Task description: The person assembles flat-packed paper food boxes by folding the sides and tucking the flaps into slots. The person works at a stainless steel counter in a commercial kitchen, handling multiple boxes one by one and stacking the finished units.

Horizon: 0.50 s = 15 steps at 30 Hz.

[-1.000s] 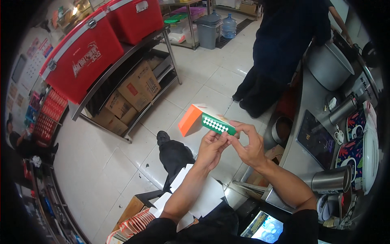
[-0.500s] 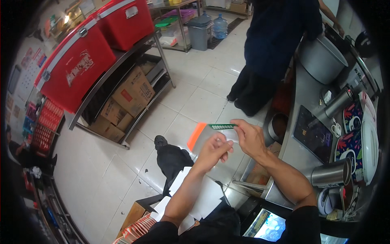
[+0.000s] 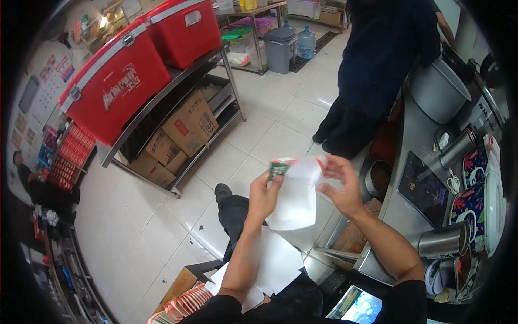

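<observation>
Paperboard carton (image 3: pixel 294 204): left grip firm, right loose

Carton between both hands, above the tiled floor (image 3: pixel 145 218), white inner face showing. Right hand (image 3: pixel 345 191): half open, fingers at the red-orange corner, thumb apart. Left hand (image 3: pixel 262 201): closed, pinching the green panel (image 3: pixel 278 170).

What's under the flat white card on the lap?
Dark trousers show around the white card, with the left forearm crossing above it. Whatever lies directly beneath is covered.

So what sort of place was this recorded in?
Probably a commercial kitchen or food-prep room: a large grey pot stands on a metal counter, and big red cooler boxes stand opposite.
</observation>
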Each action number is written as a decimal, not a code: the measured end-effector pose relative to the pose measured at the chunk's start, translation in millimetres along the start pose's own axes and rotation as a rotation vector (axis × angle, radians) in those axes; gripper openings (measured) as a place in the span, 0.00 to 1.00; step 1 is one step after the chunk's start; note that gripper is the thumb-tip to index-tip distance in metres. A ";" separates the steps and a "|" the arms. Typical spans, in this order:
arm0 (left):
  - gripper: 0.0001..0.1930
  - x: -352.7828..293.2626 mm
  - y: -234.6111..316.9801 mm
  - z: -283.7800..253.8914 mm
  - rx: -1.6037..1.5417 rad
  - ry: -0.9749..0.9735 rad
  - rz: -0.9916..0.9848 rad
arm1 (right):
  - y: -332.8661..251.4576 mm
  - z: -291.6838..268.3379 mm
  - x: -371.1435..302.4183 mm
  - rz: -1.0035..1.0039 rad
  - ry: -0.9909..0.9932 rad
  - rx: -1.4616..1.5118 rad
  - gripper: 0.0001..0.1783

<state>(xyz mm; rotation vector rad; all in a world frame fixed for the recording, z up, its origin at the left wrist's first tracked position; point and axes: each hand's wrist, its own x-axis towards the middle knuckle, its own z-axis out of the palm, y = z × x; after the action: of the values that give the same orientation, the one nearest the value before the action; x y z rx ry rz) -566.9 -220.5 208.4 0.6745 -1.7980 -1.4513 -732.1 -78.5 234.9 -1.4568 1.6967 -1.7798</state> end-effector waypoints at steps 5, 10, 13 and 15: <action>0.16 -5.4 5.8 7.9 -0.237 -0.050 -0.091 | -0.2 2.2 -5.2 0.230 -0.252 0.033 0.20; 0.21 -6.9 -8.9 14.3 -0.107 -0.098 -0.112 | -10.1 -4.8 -4.8 0.358 -0.170 -0.040 0.22; 0.20 -8.2 6.4 15.6 -0.173 -0.118 -0.187 | -7.9 -2.9 -6.6 0.285 -0.129 0.055 0.24; 0.17 -6.5 12.3 13.1 -0.164 -0.041 -0.139 | -13.1 1.8 -4.2 0.442 -0.183 0.236 0.25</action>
<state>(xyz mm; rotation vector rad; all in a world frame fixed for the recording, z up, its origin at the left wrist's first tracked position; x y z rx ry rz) -573.0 -204.8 217.6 0.7013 -1.6675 -1.6952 -723.4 -72.8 243.9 -1.0142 1.5109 -1.4958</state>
